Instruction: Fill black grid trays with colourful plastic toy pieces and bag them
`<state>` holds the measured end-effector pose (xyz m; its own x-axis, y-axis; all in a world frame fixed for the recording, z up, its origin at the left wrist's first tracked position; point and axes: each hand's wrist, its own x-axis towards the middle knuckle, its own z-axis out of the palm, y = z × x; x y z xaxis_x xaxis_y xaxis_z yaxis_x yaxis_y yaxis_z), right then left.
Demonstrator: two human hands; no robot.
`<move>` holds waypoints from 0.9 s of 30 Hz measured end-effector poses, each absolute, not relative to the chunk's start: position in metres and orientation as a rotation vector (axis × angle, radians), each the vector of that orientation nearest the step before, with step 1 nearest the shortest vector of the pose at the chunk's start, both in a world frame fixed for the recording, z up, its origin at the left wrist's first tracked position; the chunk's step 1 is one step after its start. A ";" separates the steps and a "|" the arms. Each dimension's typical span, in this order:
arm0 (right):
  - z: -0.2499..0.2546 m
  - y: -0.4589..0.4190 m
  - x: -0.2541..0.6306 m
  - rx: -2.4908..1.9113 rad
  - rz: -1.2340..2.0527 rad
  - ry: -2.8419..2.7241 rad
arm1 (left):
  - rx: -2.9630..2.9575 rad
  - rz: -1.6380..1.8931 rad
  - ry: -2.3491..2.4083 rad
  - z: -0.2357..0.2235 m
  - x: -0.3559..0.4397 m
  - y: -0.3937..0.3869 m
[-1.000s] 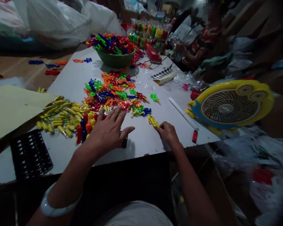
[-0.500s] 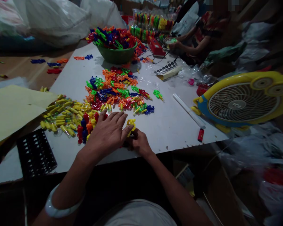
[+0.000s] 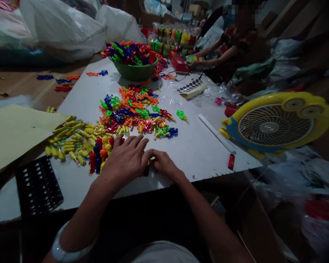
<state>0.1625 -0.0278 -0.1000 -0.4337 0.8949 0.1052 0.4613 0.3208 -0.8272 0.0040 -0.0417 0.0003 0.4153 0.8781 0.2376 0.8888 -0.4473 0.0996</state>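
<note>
Several plastic figs (image 3: 98, 163) by L hand (image 3: 123, 157), fingers spread; prob. light, stiff, slick, best held mid-body. R hand (image 3: 164, 164): can't tell grip.

"What is piled beyond your left hand (image 3: 123, 156)?"
"Glossy plastic pieces (image 3: 123, 112). Left of that hand I have a matt paper sheet (image 3: 16, 137)."
"And beneath your hands?"
"My bench (image 3: 190, 153) is smooth, with a soft sheen. Off past my right hand (image 3: 165, 165), the fan (image 3: 274, 125) is smooth moulded plastic, and the bangle (image 3: 60, 252) behind my left hand looks polished."
</note>
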 end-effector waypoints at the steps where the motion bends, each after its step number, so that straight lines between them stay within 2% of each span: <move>1: -0.096 -0.016 0.168 -1.198 0.973 -2.045 | -2.610 -0.401 -1.622 0.000 0.004 -0.041; 5: -0.087 0.026 0.188 -1.617 0.431 -1.915 | -2.611 -0.414 -1.609 0.001 0.004 -0.042; 7: -0.087 0.032 0.197 -1.813 0.281 -1.893 | -2.604 -0.417 -1.621 0.001 0.004 -0.042; 14: -0.095 -0.007 0.227 -1.745 0.221 -2.004 | -2.603 -0.397 -1.620 0.001 0.004 -0.042; 18: -0.096 -0.011 0.245 -1.886 0.159 -1.912 | -2.617 -0.356 -1.629 0.003 0.003 -0.042; 23: -0.090 -0.011 0.250 -1.832 0.361 -1.903 | -2.633 -0.345 -1.641 0.004 0.003 -0.042; 27: -0.088 -0.015 0.220 -1.593 1.084 -1.537 | -2.635 -0.353 -1.640 0.004 0.004 -0.042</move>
